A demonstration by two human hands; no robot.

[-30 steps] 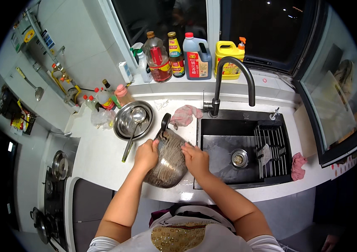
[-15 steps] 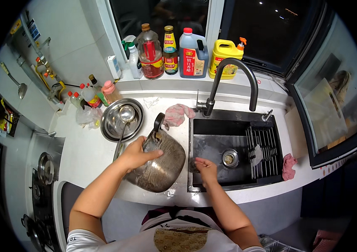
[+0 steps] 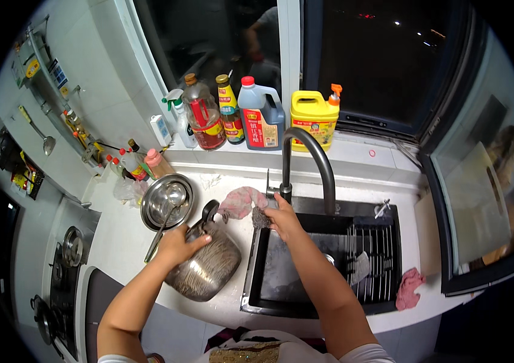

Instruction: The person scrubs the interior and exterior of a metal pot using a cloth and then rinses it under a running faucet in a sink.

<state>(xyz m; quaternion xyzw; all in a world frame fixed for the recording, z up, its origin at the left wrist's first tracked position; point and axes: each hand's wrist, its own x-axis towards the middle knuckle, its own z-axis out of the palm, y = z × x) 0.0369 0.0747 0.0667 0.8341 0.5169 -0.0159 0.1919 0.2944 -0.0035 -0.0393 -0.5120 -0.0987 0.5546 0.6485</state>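
A steel pot (image 3: 211, 272) with a black handle is tipped on its side on the white counter, its streaked wet-looking outside turned up. My left hand (image 3: 183, 247) grips it at the rim, thumb spread over the outer wall. My right hand (image 3: 283, 219) pinches a grey steel wool scrubber (image 3: 261, 218) above the sink's far left corner. Its fingers reach up beside the base and lever of the dark faucet (image 3: 329, 181); whether they touch it I cannot tell. No running water shows. The black sink (image 3: 255, 260) lies partly under my right forearm.
Left of the pot stands a steel bowl (image 3: 144, 209) with a ladle (image 3: 175, 195) in it. A pinkish rag (image 3: 238, 202) lies behind the pot, a red cloth (image 3: 410, 289) right of the sink. A yellow jug (image 3: 314, 121) and several bottles line the sill. A rack (image 3: 375, 266) spans the sink's right side.
My right hand has moved from the sink's near left side up and away to the faucet base, carrying the scrubber. The left hand still holds the pot. The whole view has shifted.
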